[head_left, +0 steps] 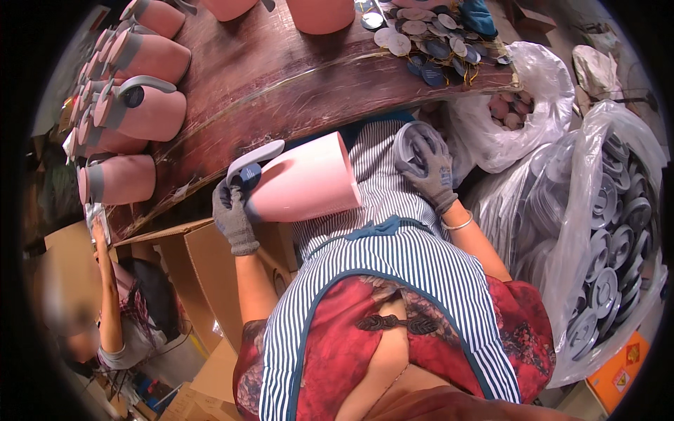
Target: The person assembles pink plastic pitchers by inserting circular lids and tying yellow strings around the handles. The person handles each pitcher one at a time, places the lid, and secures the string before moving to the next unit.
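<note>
My left hand [235, 217], in a grey work glove, is closed round the narrow grey-collared end of a pink jug [302, 182]. The jug lies tilted on its side above my lap, its wide end toward my right. A grey handle [256, 158] runs along its upper side, and a round dark blue tag [247, 177] hangs by it. My right hand [434, 172], also gloved, grips a round grey plastic part [407, 144] beside the jug's wide end, apart from it. The fingers partly cover that part.
Several pink jugs [144, 112] line the left of the worn wooden table [260, 91]. Round tags [435, 42] are heaped at its far right. Right of me stand a bag of pink pieces [540, 63] and a bag of grey round parts [604, 210]. Another person [133, 316] works lower left, near cardboard boxes [203, 266].
</note>
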Action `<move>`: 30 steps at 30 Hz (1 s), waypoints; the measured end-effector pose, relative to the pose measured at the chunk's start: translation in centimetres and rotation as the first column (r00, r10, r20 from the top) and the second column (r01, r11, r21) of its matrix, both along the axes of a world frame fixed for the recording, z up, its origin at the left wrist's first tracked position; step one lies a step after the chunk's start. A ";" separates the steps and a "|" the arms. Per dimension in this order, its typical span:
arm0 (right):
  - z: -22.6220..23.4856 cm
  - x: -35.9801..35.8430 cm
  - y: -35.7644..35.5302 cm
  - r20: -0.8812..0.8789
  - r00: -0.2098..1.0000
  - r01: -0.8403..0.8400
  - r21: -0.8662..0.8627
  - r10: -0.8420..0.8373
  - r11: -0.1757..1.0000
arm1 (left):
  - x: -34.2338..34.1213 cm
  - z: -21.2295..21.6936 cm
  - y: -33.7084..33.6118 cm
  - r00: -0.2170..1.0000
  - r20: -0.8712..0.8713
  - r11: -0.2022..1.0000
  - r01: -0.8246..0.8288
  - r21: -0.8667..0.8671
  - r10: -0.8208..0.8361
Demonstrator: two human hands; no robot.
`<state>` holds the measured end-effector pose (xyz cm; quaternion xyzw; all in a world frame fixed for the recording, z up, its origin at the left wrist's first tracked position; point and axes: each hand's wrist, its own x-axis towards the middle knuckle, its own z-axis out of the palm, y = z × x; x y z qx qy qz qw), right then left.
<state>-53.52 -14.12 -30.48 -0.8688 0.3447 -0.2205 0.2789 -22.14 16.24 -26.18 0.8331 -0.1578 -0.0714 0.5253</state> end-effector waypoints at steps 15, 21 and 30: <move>13.2 4.0 0.2 0.567 0.724 -0.491 0.023 0.393 0.871 | -1.6 4.3 -7.4 0.933 -0.325 0.986 0.123 -0.111 -0.152; 13.4 4.9 0.0 0.546 0.626 -0.556 -0.187 0.556 0.810 | -1.7 6.1 -8.4 0.962 -0.221 0.937 0.078 -0.340 -0.160; 11.4 6.4 0.1 0.634 0.755 -0.611 0.772 -0.165 0.173 | -6.7 17.3 -7.9 0.177 0.918 0.910 0.288 0.297 -0.356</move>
